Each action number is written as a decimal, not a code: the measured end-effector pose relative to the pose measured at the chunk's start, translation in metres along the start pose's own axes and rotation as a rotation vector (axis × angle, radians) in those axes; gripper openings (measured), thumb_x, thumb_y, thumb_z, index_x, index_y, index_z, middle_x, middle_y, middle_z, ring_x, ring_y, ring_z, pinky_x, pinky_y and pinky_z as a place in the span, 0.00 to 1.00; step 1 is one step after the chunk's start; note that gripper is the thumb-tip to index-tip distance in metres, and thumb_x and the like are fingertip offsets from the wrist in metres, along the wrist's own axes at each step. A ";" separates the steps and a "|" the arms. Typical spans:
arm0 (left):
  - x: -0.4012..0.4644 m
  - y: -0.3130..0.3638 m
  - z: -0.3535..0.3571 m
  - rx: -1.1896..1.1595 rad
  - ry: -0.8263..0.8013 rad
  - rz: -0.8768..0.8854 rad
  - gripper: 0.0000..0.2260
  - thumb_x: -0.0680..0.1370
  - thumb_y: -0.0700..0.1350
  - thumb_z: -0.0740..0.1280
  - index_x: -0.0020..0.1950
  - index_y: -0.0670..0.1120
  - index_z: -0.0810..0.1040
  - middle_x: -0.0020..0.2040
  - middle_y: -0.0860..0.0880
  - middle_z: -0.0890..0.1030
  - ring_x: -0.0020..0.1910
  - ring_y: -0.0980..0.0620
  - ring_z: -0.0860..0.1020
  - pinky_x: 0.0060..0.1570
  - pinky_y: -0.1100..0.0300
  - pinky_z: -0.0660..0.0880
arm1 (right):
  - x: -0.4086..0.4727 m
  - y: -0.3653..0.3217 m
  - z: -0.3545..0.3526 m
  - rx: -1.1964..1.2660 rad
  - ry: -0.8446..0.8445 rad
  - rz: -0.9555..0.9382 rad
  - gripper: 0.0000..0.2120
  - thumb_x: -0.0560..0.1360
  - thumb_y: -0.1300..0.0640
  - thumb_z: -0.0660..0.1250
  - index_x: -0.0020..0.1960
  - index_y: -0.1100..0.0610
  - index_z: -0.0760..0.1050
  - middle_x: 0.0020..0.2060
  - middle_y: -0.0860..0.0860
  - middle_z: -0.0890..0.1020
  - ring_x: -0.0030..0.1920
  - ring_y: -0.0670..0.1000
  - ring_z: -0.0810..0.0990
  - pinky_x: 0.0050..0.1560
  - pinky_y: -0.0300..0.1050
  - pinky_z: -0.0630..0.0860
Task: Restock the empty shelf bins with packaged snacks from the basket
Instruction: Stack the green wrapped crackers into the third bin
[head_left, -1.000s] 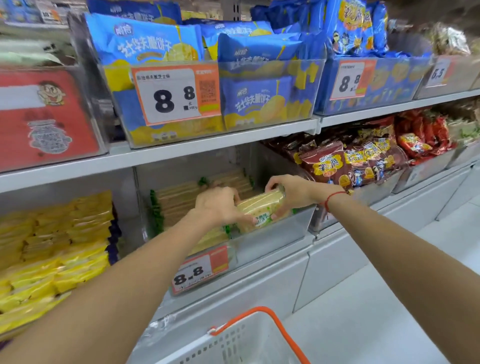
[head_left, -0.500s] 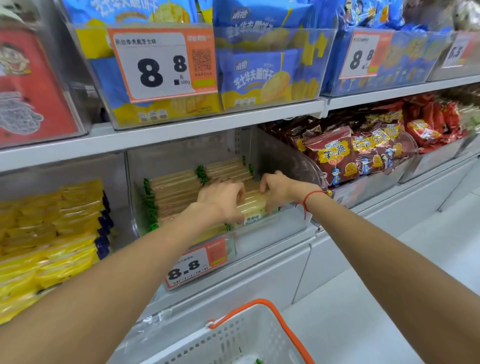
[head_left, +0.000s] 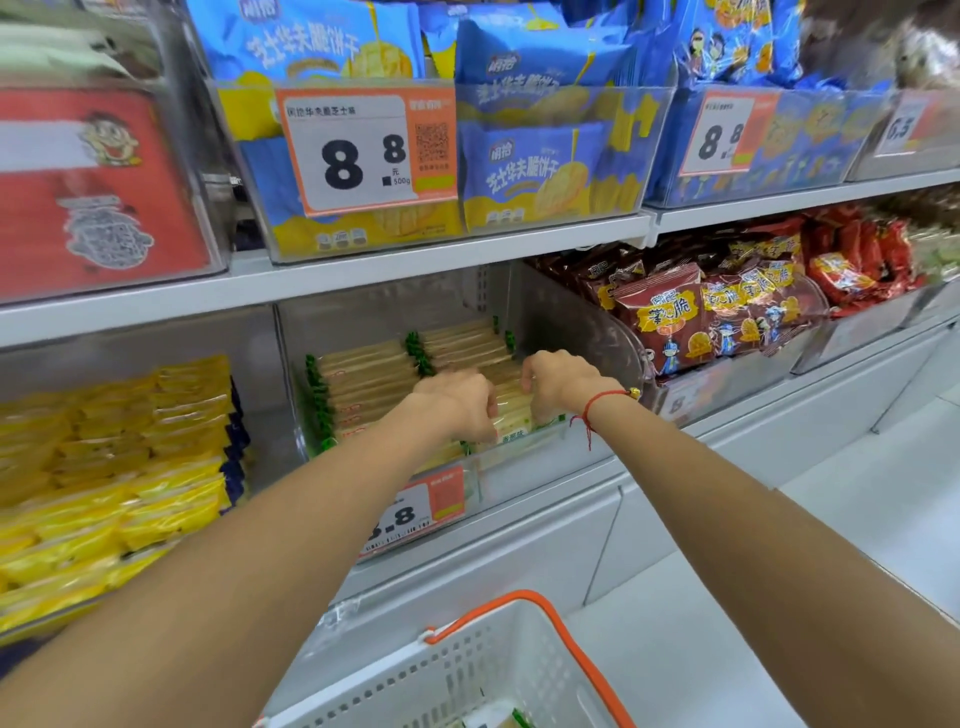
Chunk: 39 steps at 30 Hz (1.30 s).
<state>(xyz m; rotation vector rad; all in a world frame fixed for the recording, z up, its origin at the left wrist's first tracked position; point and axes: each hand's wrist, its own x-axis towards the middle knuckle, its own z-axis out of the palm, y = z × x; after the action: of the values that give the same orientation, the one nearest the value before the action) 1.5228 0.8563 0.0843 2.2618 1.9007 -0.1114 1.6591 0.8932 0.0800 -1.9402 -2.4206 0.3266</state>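
Head view, left hand (head_left: 457, 402) and right hand (head_left: 558, 382) apparently gripping a snack pack (head_left: 511, 421) — fingertips hidden, in bin (head_left: 524, 467).

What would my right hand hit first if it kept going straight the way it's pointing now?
Probably the pale yellow cracker packs stacked at the back of the clear bin. Your right hand points into the bin, fingers curled over the front packs. Depth is hard to judge here.

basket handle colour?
Orange, on a white perforated basket; the handle shows clearly at the bottom of the head view.
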 end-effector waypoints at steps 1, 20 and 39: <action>-0.002 0.000 -0.001 -0.007 0.004 0.000 0.15 0.76 0.52 0.69 0.62 0.53 0.76 0.59 0.51 0.74 0.58 0.49 0.73 0.47 0.57 0.68 | -0.002 0.001 -0.003 0.012 -0.033 -0.001 0.18 0.72 0.63 0.68 0.61 0.57 0.74 0.57 0.57 0.77 0.55 0.59 0.77 0.57 0.52 0.76; -0.165 0.007 0.070 -0.403 0.453 -0.136 0.07 0.75 0.52 0.64 0.47 0.54 0.80 0.46 0.56 0.83 0.49 0.50 0.80 0.43 0.59 0.72 | -0.174 0.013 0.049 0.344 0.092 -0.170 0.07 0.73 0.59 0.67 0.42 0.47 0.78 0.37 0.50 0.81 0.38 0.47 0.77 0.46 0.44 0.77; -0.250 -0.057 0.364 -0.564 -0.591 -0.284 0.13 0.80 0.42 0.61 0.64 0.48 0.75 0.63 0.47 0.75 0.55 0.47 0.77 0.45 0.58 0.73 | -0.275 0.006 0.368 -0.091 -0.754 -0.076 0.16 0.77 0.54 0.59 0.65 0.52 0.73 0.64 0.54 0.74 0.69 0.58 0.65 0.68 0.53 0.63</action>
<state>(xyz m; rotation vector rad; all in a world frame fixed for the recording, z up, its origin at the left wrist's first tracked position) 1.4445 0.5545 -0.2338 1.3908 1.6409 -0.2202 1.6724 0.5734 -0.2497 -2.0042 -2.9540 1.1435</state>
